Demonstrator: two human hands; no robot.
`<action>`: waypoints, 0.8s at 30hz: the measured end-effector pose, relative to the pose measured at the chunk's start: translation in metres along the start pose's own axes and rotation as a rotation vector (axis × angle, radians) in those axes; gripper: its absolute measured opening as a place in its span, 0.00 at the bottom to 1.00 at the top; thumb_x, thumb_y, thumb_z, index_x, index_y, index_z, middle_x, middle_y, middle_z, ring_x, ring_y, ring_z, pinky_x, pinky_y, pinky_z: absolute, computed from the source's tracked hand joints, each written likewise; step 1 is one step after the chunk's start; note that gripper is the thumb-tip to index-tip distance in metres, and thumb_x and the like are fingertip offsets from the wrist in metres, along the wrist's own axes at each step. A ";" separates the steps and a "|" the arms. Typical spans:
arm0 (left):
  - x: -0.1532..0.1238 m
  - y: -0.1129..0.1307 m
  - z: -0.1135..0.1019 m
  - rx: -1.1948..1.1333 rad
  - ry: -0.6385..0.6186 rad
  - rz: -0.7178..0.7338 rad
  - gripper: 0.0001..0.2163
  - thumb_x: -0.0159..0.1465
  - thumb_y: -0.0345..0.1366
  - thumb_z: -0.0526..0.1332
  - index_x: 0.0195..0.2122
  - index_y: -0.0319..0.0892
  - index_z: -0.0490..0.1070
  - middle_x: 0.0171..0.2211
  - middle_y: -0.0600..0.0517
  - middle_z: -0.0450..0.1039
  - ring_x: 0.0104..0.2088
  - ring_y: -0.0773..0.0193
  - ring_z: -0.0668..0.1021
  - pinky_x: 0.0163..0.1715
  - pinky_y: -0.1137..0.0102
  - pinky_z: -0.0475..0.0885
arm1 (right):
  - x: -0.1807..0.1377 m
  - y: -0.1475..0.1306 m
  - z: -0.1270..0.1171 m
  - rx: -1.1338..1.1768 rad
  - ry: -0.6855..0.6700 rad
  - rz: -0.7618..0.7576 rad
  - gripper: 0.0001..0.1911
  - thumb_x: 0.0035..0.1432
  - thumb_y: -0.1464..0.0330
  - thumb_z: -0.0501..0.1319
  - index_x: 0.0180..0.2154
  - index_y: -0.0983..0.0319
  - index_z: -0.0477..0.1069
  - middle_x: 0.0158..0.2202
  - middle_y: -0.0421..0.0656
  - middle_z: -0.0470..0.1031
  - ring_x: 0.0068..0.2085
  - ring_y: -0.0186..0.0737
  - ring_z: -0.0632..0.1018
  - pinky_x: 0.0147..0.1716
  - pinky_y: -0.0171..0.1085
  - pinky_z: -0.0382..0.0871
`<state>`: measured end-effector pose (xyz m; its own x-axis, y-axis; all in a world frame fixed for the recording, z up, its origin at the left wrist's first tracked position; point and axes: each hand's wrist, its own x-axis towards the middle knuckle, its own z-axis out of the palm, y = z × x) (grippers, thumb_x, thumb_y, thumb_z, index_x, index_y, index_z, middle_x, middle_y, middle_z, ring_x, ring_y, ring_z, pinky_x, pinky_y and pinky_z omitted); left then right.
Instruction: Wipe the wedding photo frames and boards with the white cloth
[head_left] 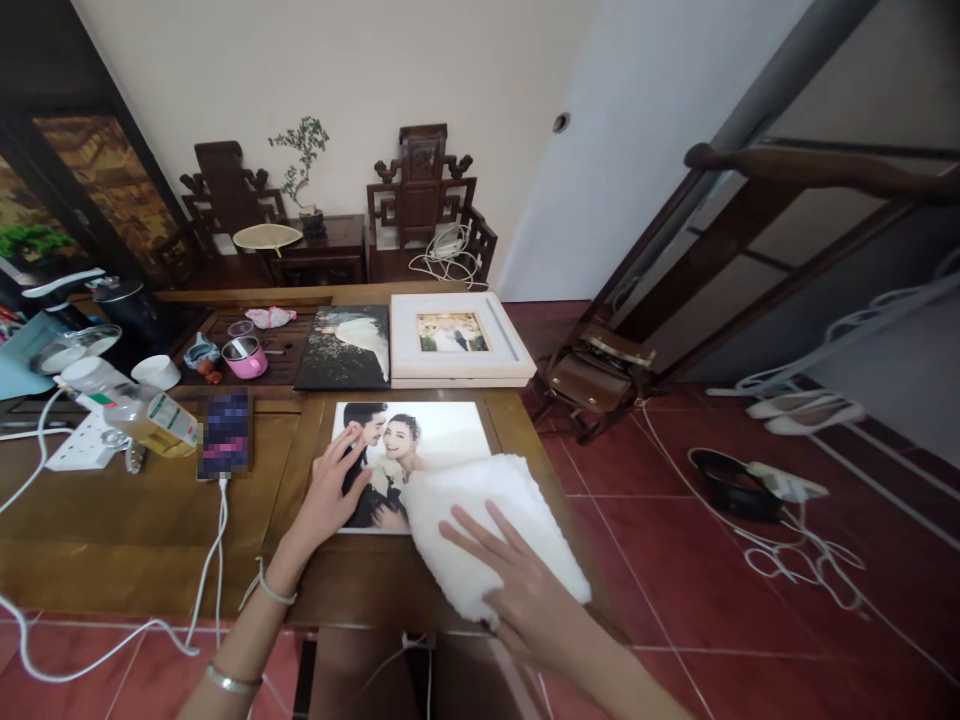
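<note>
A glossy photo panel (450, 432) of a couple lies flat near the table's right end. My left hand (337, 485) rests on its left side, fingers spread over the picture. A thick white cloth (499, 490) covers the panel's lower right and spreads onto the table beside it. On top of this cloth lies my right hand (517, 570), palm down with fingers stretched apart; its thumb is near the cloth's lower edge. Behind the panel are a dark photo panel (341, 350) and a white framed picture (465, 340).
Left on the wooden table (150, 550) are a bottle of yellowish liquid (154, 415), a phone (225, 435) on a white cable, a power strip (82, 445) and a pink cup (245, 357). A brown bag (589, 380) stands right of the table, above red floor tiles.
</note>
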<state>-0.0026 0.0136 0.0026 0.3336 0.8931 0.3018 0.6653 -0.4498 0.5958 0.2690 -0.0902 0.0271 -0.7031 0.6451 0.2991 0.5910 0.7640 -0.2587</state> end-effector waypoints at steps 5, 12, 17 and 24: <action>-0.002 0.000 -0.001 0.026 -0.025 0.026 0.23 0.66 0.41 0.53 0.62 0.51 0.54 0.64 0.47 0.53 0.64 0.55 0.55 0.60 0.53 0.53 | 0.018 0.029 0.000 0.019 0.013 0.009 0.12 0.39 0.80 0.52 0.21 0.61 0.69 0.62 0.47 0.58 0.64 0.50 0.53 0.61 0.59 0.44; 0.003 -0.003 0.001 0.030 -0.033 -0.006 0.21 0.66 0.41 0.53 0.60 0.51 0.57 0.63 0.46 0.56 0.64 0.55 0.56 0.58 0.51 0.54 | 0.093 0.103 -0.003 -0.049 0.040 0.207 0.15 0.48 0.79 0.54 0.36 0.66 0.74 0.56 0.56 0.67 0.62 0.49 0.60 0.61 0.55 0.48; 0.006 -0.006 0.006 0.015 0.018 -0.001 0.21 0.66 0.41 0.53 0.60 0.49 0.58 0.62 0.44 0.58 0.63 0.55 0.58 0.58 0.52 0.55 | 0.096 0.095 -0.004 -0.045 0.021 0.228 0.14 0.48 0.80 0.54 0.36 0.68 0.74 0.56 0.59 0.66 0.62 0.52 0.60 0.61 0.57 0.47; 0.006 -0.004 0.005 0.041 -0.009 -0.027 0.20 0.67 0.40 0.49 0.61 0.51 0.57 0.63 0.47 0.56 0.64 0.56 0.57 0.58 0.53 0.55 | 0.020 0.012 0.006 -0.028 -0.001 0.007 0.12 0.39 0.81 0.54 0.22 0.62 0.72 0.62 0.47 0.57 0.65 0.53 0.51 0.62 0.62 0.41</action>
<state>0.0006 0.0206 -0.0018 0.3213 0.9048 0.2794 0.7007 -0.4257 0.5725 0.2595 -0.0683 0.0250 -0.6997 0.6501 0.2962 0.6065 0.7597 -0.2347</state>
